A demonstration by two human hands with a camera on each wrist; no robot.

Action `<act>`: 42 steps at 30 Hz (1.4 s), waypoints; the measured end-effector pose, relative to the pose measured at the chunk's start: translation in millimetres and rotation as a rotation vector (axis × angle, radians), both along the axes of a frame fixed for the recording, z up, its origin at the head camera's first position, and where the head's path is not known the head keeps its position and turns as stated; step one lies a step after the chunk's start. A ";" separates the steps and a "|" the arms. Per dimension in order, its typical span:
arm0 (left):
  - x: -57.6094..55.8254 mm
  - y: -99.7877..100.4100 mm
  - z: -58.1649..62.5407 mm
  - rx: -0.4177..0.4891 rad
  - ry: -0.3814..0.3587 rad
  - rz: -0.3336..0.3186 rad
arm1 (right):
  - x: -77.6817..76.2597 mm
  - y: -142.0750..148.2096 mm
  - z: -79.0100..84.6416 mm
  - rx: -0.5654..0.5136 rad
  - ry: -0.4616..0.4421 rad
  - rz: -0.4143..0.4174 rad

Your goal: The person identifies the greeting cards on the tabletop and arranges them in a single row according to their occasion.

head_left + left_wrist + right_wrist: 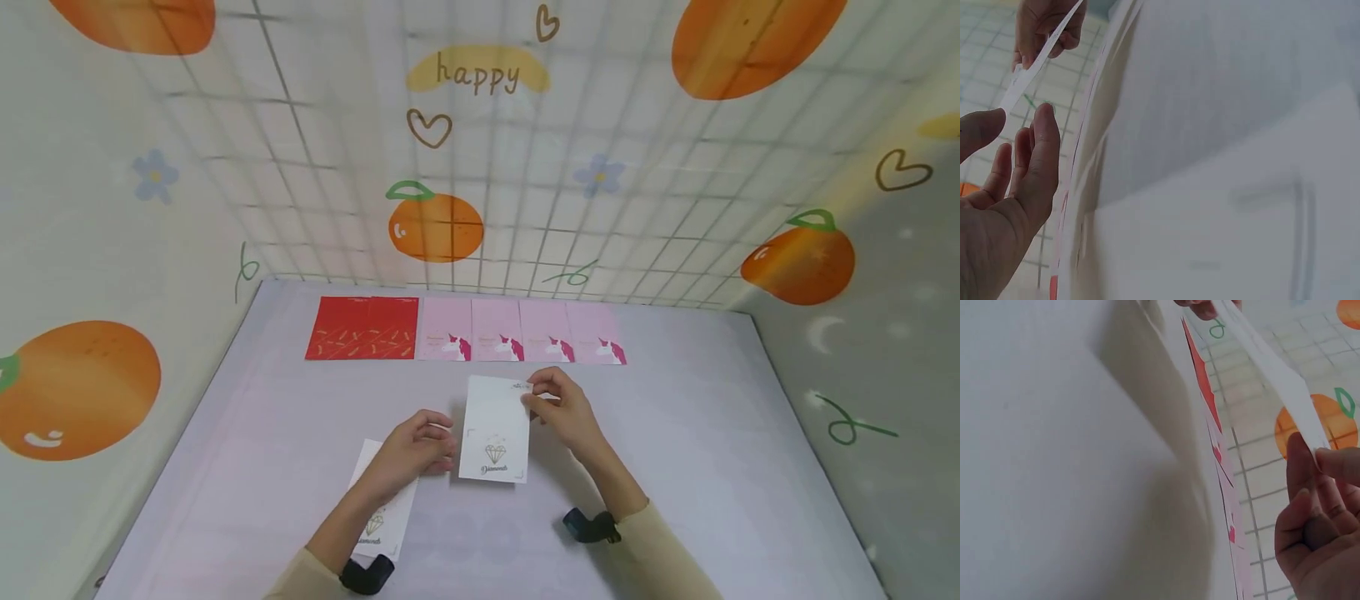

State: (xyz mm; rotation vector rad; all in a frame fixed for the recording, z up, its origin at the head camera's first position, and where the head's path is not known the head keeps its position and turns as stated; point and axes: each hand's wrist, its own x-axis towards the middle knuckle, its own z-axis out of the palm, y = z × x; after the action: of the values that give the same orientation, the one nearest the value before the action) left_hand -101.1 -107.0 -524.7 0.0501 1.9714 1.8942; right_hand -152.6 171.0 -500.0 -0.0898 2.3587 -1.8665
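My right hand pinches the upper right corner of a white diamond-print card between thumb and fingers. The card is raised above the table, casting a shadow, and appears nearly edge-on in the right wrist view. My left hand is at the card's left side, fingers loosely bent and thumb apart from them. In the left wrist view the thumb tip overlaps the card's edge. Under my left forearm lies a second white diamond-print card, partly hidden by the hand and wrist.
Along the table's back edge lie two red cards with gold marks, then several pink unicorn cards in a row to their right. Behind them rises a white grid wall with orange prints. Black cameras sit on both wrists.
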 end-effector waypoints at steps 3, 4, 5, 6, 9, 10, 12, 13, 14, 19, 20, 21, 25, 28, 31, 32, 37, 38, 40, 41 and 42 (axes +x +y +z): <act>0.6 10.3 -1.1 0.027 -0.008 -0.038 | 6.7 6.7 14.6 0.003 0.003 -0.021; 0.7 13.7 -1.3 0.037 -0.012 -0.048 | 9.0 8.2 19.5 0.006 0.004 -0.023; 0.9 17.0 -1.3 0.046 -0.015 -0.058 | 11.3 9.5 24.3 0.004 0.006 -0.024; 1.1 20.1 -1.4 0.051 -0.017 -0.065 | 13.5 10.6 28.6 0.004 0.011 -0.025; 1.8 27.9 -1.9 0.063 -0.025 -0.074 | 17.1 14.3 33.2 -0.003 0.020 -0.027; 2.0 29.9 -1.8 0.062 -0.026 -0.075 | 17.9 15.3 33.8 0.002 0.024 -0.029; 2.3 33.1 -2.0 0.061 -0.024 -0.077 | 19.0 17.3 33.6 0.008 0.026 -0.035; 2.4 33.8 -2.3 0.062 -0.023 -0.077 | 19.2 17.5 33.2 0.014 0.026 -0.037; 2.4 34.3 -2.6 0.064 -0.023 -0.078 | 19.2 17.7 32.9 0.020 0.023 -0.039; 1.6 35.8 -5.7 0.075 -0.031 -0.089 | 19.9 18.2 31.2 0.032 0.015 -0.042; 1.5 36.0 -6.3 0.078 -0.032 -0.092 | 19.9 18.3 31.0 0.028 0.012 -0.041; 1.3 36.2 -6.8 0.078 -0.032 -0.095 | 20.0 18.4 30.7 0.025 0.010 -0.040; 1.3 36.4 -8.1 0.080 -0.030 -0.106 | 20.0 18.7 29.6 0.011 0.005 -0.037; 1.6 36.2 -8.2 0.083 -0.029 -0.108 | 20.0 18.3 28.9 0.000 0.005 -0.036; 2.0 36.1 -8.2 0.079 -0.021 -0.107 | 20.1 18.0 28.8 -0.009 0.001 -0.032; 2.2 36.2 -8.2 0.078 -0.018 -0.107 | 18.2 19.3 24.3 -0.011 0.000 -0.031; 3.3 35.8 -8.4 0.070 -0.004 -0.112 | 10.7 25.8 0.6 -0.047 0.005 -0.012; 3.4 35.7 -8.4 0.072 -0.003 -0.112 | 9.4 27.1 -4.4 -0.058 0.008 -0.007; 3.3 35.4 -8.9 0.077 0.002 -0.111 | 10.6 26.9 -5.1 -0.066 0.016 0.005; 3.2 35.4 -8.9 0.081 0.006 -0.109 | 11.2 26.7 -5.9 -0.064 0.016 0.010; 2.9 35.5 -8.7 0.087 0.007 -0.106 | 12.1 26.5 -6.4 -0.065 0.013 0.010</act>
State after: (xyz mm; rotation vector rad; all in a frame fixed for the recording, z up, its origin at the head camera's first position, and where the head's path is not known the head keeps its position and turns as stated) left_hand -98.2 -71.5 -533.3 0.1832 1.8516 1.9127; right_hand -140.6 197.5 -506.4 -0.1202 2.3023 -1.9439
